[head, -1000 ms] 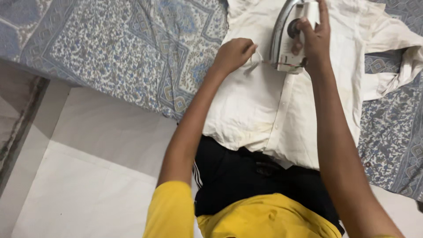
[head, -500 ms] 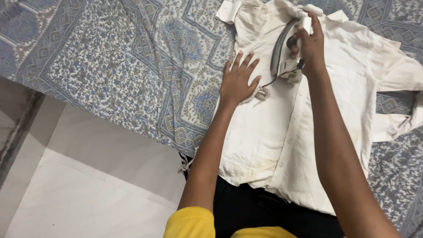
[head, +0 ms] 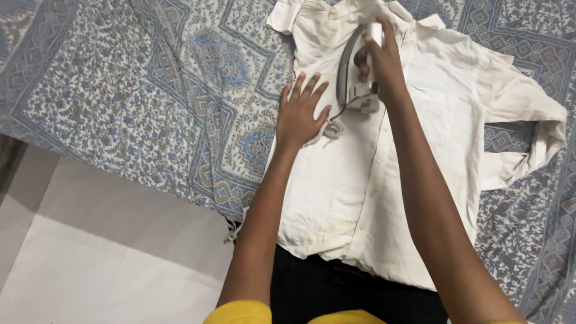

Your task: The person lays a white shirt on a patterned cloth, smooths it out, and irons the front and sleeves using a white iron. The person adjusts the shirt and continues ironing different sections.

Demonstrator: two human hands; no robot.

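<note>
Fingers [head: 309, 90] of the left hand [head: 300, 117] splayed flat, five counted, pressing one white shirt [head: 384, 180]. One patterned blue bedsheet [head: 150, 102] underneath, covering the whole surface; the shirt lies spread face up on it, hem toward the person. Right hand [head: 381, 66] clenched around the handle of one clothes iron [head: 354, 78], resting on the shirt's chest. One cord [head: 336, 123] trails from the iron's rear.

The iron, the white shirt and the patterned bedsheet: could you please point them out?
iron [head: 347, 75], head view, its metal soleplate edge.
white shirt [head: 348, 186], head view, front panel.
patterned bedsheet [head: 150, 90], head view, bare printed area.
</note>
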